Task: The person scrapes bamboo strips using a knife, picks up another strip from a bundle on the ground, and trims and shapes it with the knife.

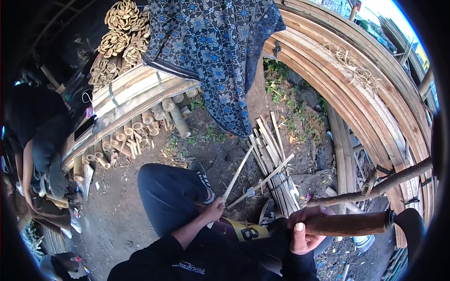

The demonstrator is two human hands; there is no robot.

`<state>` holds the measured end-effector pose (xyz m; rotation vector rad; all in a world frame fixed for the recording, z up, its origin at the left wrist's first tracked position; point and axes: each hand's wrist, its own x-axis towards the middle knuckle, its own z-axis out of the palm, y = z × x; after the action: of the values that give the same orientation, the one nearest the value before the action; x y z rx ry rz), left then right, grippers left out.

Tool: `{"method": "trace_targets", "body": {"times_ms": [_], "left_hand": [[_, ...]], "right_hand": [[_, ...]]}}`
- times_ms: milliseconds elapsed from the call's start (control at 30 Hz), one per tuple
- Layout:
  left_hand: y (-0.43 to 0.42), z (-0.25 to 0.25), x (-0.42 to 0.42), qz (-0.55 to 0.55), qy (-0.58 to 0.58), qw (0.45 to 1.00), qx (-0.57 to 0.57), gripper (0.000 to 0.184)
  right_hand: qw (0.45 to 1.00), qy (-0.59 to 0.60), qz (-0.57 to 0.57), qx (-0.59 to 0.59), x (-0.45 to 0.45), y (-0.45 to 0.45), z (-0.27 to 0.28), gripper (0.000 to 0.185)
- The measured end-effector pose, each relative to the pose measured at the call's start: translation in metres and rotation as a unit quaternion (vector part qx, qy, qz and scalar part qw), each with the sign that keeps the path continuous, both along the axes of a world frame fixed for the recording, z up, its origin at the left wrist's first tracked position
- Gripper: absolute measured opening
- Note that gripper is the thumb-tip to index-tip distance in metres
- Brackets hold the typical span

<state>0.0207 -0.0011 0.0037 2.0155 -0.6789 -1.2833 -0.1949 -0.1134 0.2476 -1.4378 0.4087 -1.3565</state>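
My left hand is closed round a pale split bamboo strip, which slants up and away over my lap. My right hand grips a thick brown wooden handle, thumb on top. A dark ring caps the handle's far end, and a dark blade of what looks like a large knife runs on past it at the right edge. Beyond my feet lies a bundle of split bamboo strips, with one loose strip across it. A yellow cloth marked B rests between my legs.
Long stacked planks curve along the right. A rough branch juts in there. Patterned blue cloth hangs ahead. Bamboo poles and coiled bundles stand at the left, where another person bends over.
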Motion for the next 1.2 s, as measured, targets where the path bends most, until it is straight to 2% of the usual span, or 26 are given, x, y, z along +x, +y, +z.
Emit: {"method": "trace_targets", "body": {"times_ms": [133,400,500,567,667,800,900,967,1067,1200], "left_hand": [[0.002,0.003,0.0,0.004,-0.001,1.0,0.006,0.032],[-0.001,0.004,0.0,-0.004,-0.032,0.999,-0.005,0.029],[0.001,0.004,0.001,-0.014,0.004,1.0,0.012,0.033],[0.0,0.004,0.0,-0.011,-0.028,0.999,0.021,0.033],[-0.001,0.018,-0.001,-0.019,-0.035,0.999,0.02,0.032],[0.0,0.006,0.0,-0.012,-0.012,1.0,0.005,0.031],[-0.001,0.01,0.0,-0.027,-0.036,0.999,0.0,0.037],[0.0,0.015,-0.001,-0.011,-0.024,1.0,0.003,0.03],[0.001,0.006,0.001,-0.017,-0.01,1.0,0.001,0.03],[-0.002,0.021,-0.002,-0.019,-0.037,0.999,0.003,0.028]], "right_hand": [[0.998,-0.016,0.01,-0.052,-0.005,-0.002,-0.004,0.062],[0.998,-0.013,-0.024,-0.054,-0.007,-0.002,-0.005,0.057],[0.997,-0.012,-0.033,-0.062,-0.007,-0.002,-0.005,0.056],[0.996,-0.015,-0.035,-0.076,-0.006,-0.004,-0.004,0.056],[0.997,0.005,-0.05,-0.062,-0.004,0.001,0.001,0.061],[0.995,-0.007,-0.057,-0.077,-0.005,0.0,-0.002,0.061],[0.996,-0.017,-0.051,-0.066,-0.004,-0.003,-0.003,0.056],[0.996,-0.008,-0.049,-0.068,-0.004,0.0,0.0,0.056],[0.996,-0.002,-0.055,-0.07,-0.007,0.001,-0.002,0.06],[0.994,-0.004,-0.046,-0.097,-0.009,-0.005,-0.006,0.057]]}}
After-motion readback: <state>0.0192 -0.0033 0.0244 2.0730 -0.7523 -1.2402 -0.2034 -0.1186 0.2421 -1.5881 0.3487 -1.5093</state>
